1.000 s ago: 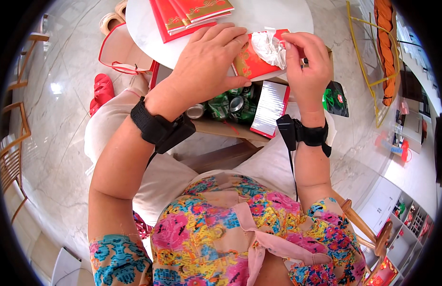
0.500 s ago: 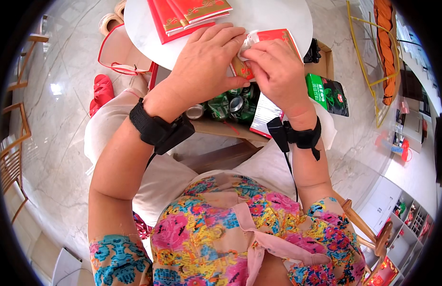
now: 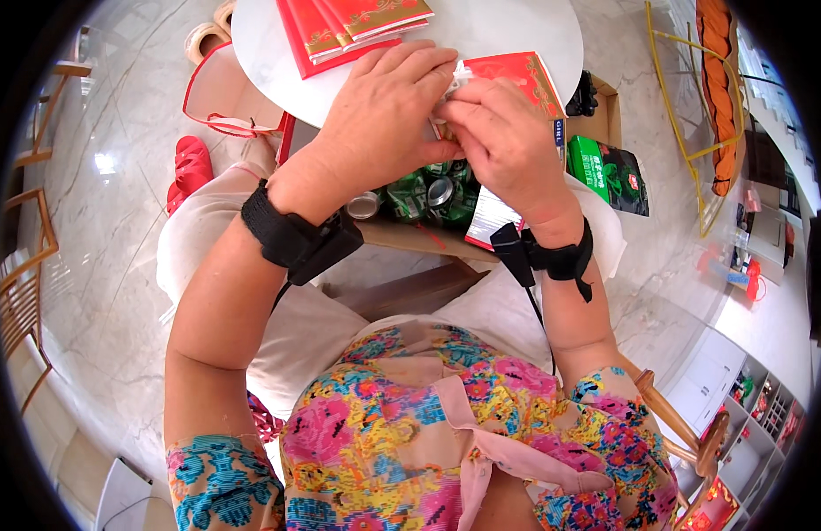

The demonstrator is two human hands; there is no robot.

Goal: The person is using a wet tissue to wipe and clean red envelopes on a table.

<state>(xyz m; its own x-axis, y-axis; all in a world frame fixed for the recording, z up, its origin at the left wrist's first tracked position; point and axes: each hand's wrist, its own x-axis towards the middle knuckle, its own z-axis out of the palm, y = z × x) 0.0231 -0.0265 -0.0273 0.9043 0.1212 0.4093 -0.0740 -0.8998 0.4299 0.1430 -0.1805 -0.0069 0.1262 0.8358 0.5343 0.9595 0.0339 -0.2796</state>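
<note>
Both hands meet at the near edge of a round white table. My left hand (image 3: 379,111) is closed at the left side of a red packet (image 3: 527,75) with gold ornament, its thumb stretched toward me along the near side. My right hand (image 3: 508,133) lies over the packet and pinches a white crumpled piece (image 3: 462,74), which looks like tissue or thin film. Fingers hide most of that piece and the packet's near part. Several more red and gold packets (image 3: 353,19) lie stacked beyond my left hand.
Below the white tabletop (image 3: 269,62), an open box holds several green cans (image 3: 410,195). A white printed sheet (image 3: 492,219) leans there. To the right are a green and black bag (image 3: 609,175) and a cardboard box (image 3: 607,115). A red-edged bag (image 3: 229,93) stands left.
My right hand has shifted slightly left and toward me, closer to my left hand. More of the red packet's face shows, and less of the white piece. My left hand has hardly moved.
</note>
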